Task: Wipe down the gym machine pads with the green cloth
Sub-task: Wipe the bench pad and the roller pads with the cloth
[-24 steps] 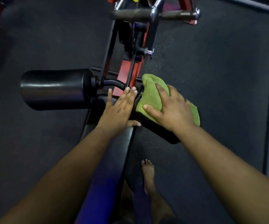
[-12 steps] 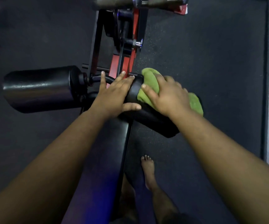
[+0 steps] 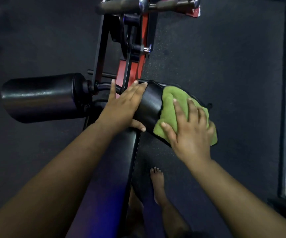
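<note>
**Green cloth pressed flat on the right roller pad**

Head view: The crumpled green terry cloth [image 3: 173, 109] lies over the outer half of the right black vinyl roller pad [image 3: 151, 107], which slants down and to the right. The right hand [image 3: 190, 129] lies on top of the cloth with its fingers [image 3: 178, 109] spread and nearly straight, pressing the cloth to the pad rather than clenching it; the thumb points toward the pad's bare inner part. The left hand [image 3: 123, 107] rests on the inner end of that same pad, fingers straight and together, thumb tucked under the pad's lower edge, gripping nothing. Left of that pad, across the red and black steel frame [image 3: 130, 66], sits the left black cylindrical roller pad [image 3: 42, 97], untouched. Just below the right pad, the long black padded bench seat [image 3: 107, 177] runs toward the camera. Beside the seat, a bare foot [image 3: 157, 182] stands on the dark speckled rubber floor [image 3: 224, 66].
</note>
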